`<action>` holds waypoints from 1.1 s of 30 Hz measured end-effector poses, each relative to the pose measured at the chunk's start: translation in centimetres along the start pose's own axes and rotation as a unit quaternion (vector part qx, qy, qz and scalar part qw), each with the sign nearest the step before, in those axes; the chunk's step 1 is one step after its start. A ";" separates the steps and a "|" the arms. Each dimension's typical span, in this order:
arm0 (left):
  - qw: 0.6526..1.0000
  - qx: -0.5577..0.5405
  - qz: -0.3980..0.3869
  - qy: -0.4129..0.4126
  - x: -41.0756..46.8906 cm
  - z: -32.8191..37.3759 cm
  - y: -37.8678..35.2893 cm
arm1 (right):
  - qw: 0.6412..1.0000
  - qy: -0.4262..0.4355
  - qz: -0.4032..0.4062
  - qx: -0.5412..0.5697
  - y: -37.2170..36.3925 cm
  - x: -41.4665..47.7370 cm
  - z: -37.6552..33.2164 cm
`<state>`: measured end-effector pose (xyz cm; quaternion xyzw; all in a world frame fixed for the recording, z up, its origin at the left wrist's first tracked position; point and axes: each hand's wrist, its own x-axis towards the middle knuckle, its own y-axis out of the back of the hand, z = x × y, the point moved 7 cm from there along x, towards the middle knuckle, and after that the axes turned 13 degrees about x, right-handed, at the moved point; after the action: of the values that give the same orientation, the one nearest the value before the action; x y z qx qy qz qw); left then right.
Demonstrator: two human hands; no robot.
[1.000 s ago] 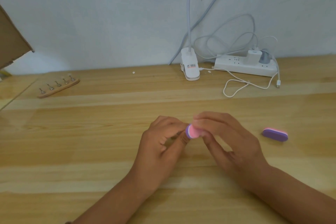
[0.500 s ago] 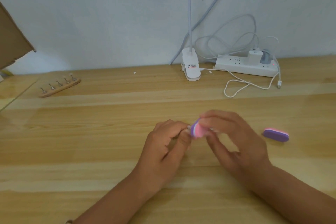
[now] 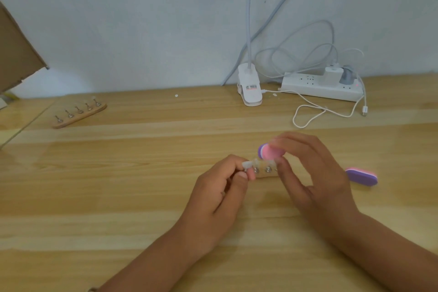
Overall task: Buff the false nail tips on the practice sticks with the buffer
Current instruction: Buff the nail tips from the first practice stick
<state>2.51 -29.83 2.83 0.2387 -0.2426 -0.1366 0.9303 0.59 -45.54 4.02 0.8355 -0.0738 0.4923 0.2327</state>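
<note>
We look down on a pale wooden table [image 3: 118, 197] with both hands working close together near its middle. The left hand [image 3: 220, 192] has its fingers curled, and its thumb and forefinger pinch the left end of a small wooden base [image 3: 263, 174] that lies on the table. Two metal practice sticks [image 3: 268, 169] show on the bare stretch of this base between the hands. A clear false nail tip [image 3: 247, 164] pokes up just above the left thumb (whether the fingers also clasp the stick under it we cannot tell). The right hand [image 3: 312, 173] pinches a pink and purple buffer [image 3: 270, 152] between the thumb and the first fingers, while its other fingers hang spread and relaxed toward the table. The buffer is blurred and sits just above the right part of the base, up and to the right of the nail tip; we cannot tell whether it touches anything below it. A second buffer [image 3: 361, 176], purple with a pink layer, lies flat on the table just right of the right hand. Far off to the left a second wooden base [image 3: 97, 109] carries a row of five sticks. Along the wall at the back stand a white clip lamp [image 3: 250, 87] and a white power strip [image 3: 320, 86], with a loose white cable [image 3: 308, 114] looping in front of the strip. A piece of brown cardboard [image 3: 16, 54] juts in at the left edge.
</note>
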 end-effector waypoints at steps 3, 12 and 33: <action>1.000 0.005 -0.004 -0.018 0.2 0.1 -0.2 | 0.997 0.068 -0.032 0.000 -1.0 -0.3 -1.7; 0.995 -0.086 -0.039 0.012 0.1 -0.5 -0.9 | 0.992 0.114 -0.052 -0.023 -1.2 -0.4 -2.2; 0.997 -0.012 0.075 0.002 0.3 -1.1 1.1 | 0.999 0.005 -0.032 0.008 -1.1 0.0 -1.0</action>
<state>3.50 -28.54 2.66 0.2086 -0.2564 -0.0687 0.9413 0.15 -44.08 4.06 0.8371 -0.0414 0.4890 0.2417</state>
